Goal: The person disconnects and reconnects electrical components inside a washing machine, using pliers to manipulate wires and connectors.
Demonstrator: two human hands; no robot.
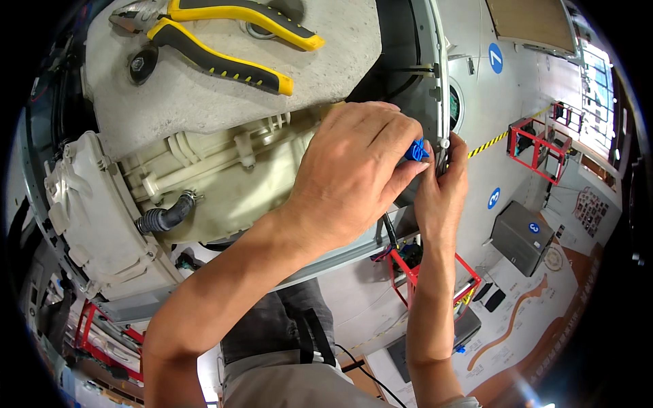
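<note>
My left hand (354,173) reaches over an open appliance's cream plastic housing (252,190), pinching a small blue plastic piece (416,151) between thumb and index finger. Beside it, my right hand (441,177) is closed at the metal frame edge (432,81), by the lower end of a white rod (443,115); what its fingers hold is unclear. Yellow-and-black pliers (224,64) lie on a grey concrete block (156,102) at the top. A black corrugated hose (166,214) runs out of the housing at the left.
The frame rail (340,251) borders the housing below. Beyond it are red metal stands (534,146), a dark grey box (520,238) on the floor (360,313), yellow-black floor tape (486,144) and a brown board (530,20) at the upper right. My legs (272,319) show below.
</note>
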